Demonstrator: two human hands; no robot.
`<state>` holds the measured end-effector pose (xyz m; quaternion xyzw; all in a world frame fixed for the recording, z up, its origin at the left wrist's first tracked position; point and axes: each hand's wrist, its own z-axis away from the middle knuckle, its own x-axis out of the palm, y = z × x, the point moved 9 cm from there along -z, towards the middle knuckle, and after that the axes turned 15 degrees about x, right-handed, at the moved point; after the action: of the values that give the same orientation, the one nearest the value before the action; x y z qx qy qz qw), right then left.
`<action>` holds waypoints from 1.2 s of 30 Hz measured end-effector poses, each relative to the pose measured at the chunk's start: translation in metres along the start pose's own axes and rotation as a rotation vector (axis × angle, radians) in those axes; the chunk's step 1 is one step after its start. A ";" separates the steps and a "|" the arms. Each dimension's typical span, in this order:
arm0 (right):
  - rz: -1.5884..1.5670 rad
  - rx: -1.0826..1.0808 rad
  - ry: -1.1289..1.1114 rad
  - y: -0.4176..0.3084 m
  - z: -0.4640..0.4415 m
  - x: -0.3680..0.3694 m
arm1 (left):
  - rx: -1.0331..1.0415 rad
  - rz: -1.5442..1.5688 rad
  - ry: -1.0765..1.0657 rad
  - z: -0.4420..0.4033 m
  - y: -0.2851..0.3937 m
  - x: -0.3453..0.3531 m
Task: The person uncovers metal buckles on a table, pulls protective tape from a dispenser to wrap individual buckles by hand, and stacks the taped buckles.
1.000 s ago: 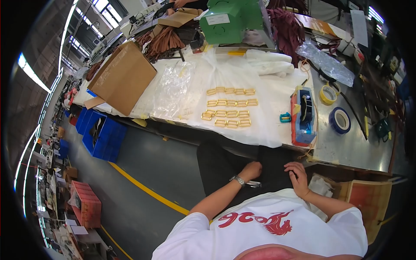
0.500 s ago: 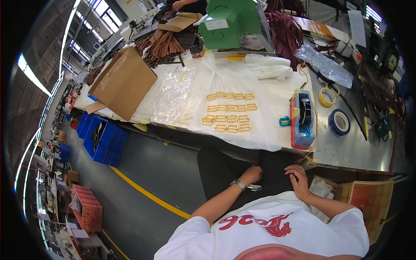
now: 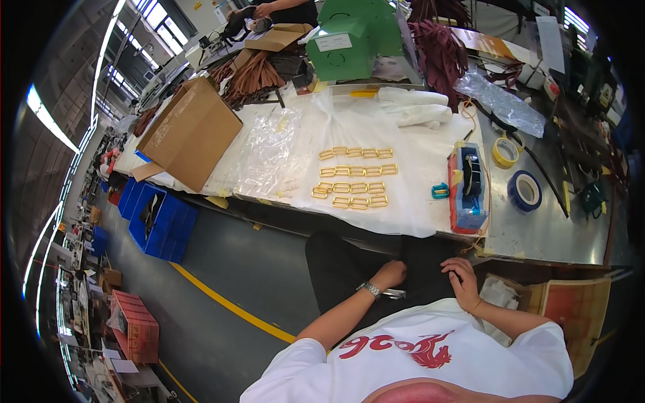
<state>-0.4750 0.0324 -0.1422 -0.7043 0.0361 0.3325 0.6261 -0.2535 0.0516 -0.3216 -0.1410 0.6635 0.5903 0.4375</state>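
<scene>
My left hand (image 3: 390,274), with a metal watch on the wrist, rests on my dark trousers; its fingers are curled under and mostly hidden. On my other thigh lies my right hand (image 3: 461,277), fingers loosely apart, holding nothing. Beyond them, gold-coloured metal buckles (image 3: 358,172) lie in four rows on a white sheet (image 3: 410,201) on the table. A teal buckle-like piece (image 3: 440,191) sits right of the rows, beside a red and blue tape dispenser (image 3: 469,188).
A cardboard box (image 3: 189,134) and clear plastic (image 3: 265,144) lie left on the table. Behind stand a green machine (image 3: 342,50) and brown strips (image 3: 254,77). Yellow tape (image 3: 505,152) and blue tape (image 3: 525,191) lie right. Blue bins (image 3: 160,221) are below left. A co-worker's hand (image 3: 264,9) shows at the top.
The view has tilted slightly, so the buckles and table appear a little lower. More of the co-worker's hand and arm shows at the top. My hands have stayed still.
</scene>
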 end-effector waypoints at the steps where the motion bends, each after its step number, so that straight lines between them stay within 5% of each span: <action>1: 0.005 0.002 0.001 0.000 0.000 0.000 | 0.000 0.000 0.000 -0.001 -0.002 0.001; 10: 0.008 -0.007 0.008 0.001 -0.002 0.000 | -0.067 0.048 0.028 0.005 0.009 -0.022; 16: 0.040 -0.030 0.027 0.009 -0.003 0.001 | -0.030 0.237 0.269 0.018 0.025 -0.049; 19: 0.009 -0.014 0.024 0.008 -0.008 -0.001 | 0.125 0.205 0.224 0.047 0.075 -0.100; 24: 0.010 0.033 0.061 0.018 -0.002 -0.004 | 0.084 0.273 0.172 0.082 0.157 -0.226; 28: -0.013 0.035 0.056 0.023 -0.004 0.000 | 0.260 -0.330 0.513 0.050 0.190 -0.339; 36: -0.015 0.059 0.071 0.023 -0.001 -0.004 | 0.268 -0.702 0.238 -0.010 0.143 -0.316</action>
<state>-0.4881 0.0255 -0.1597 -0.6972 0.0627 0.3015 0.6474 -0.1760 -0.0238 0.0077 -0.3684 0.6922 0.2926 0.5473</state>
